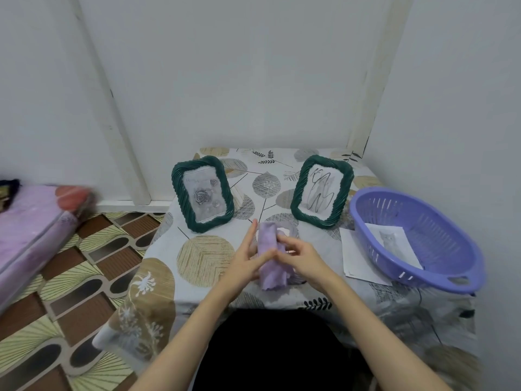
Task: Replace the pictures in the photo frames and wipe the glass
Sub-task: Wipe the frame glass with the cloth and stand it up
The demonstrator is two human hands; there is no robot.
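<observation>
Head-camera footage is centred on a lilac cloth (pixel 270 256), which is held upright between both hands just above the leaf-patterned surface (pixel 203 261). The left hand (pixel 244 263) is laid flat against the cloth's left side, its fingers (pixel 249 238) straight and pressed together, so the cloth is braced rather than pinched from that side. The right hand (pixel 303 256) is closed on the cloth's right side, its fingers (pixel 284 241) curled around the fabric near the top. A pale, partly see-through object is glimpsed behind the cloth; what it is cannot be told. Beyond the cloth and to its left, a green twisted-rim frame (pixel 202 193) is stood upright with a grey rose picture inside. Beyond the cloth and to its right, a second green frame (pixel 322 190) is stood upright with an abstract line drawing inside. Further right of the cloth, a purple slotted basket (pixel 439 244) is rested on the surface, and a cat picture (pixel 393 244) is lain inside it. A white sheet (pixel 356 258) is seen partly tucked under the basket's near-left rim. Far to the left of the cloth, a purple-covered bed (pixel 31 218) is seen beside the patterned floor (pixel 84 277).
</observation>
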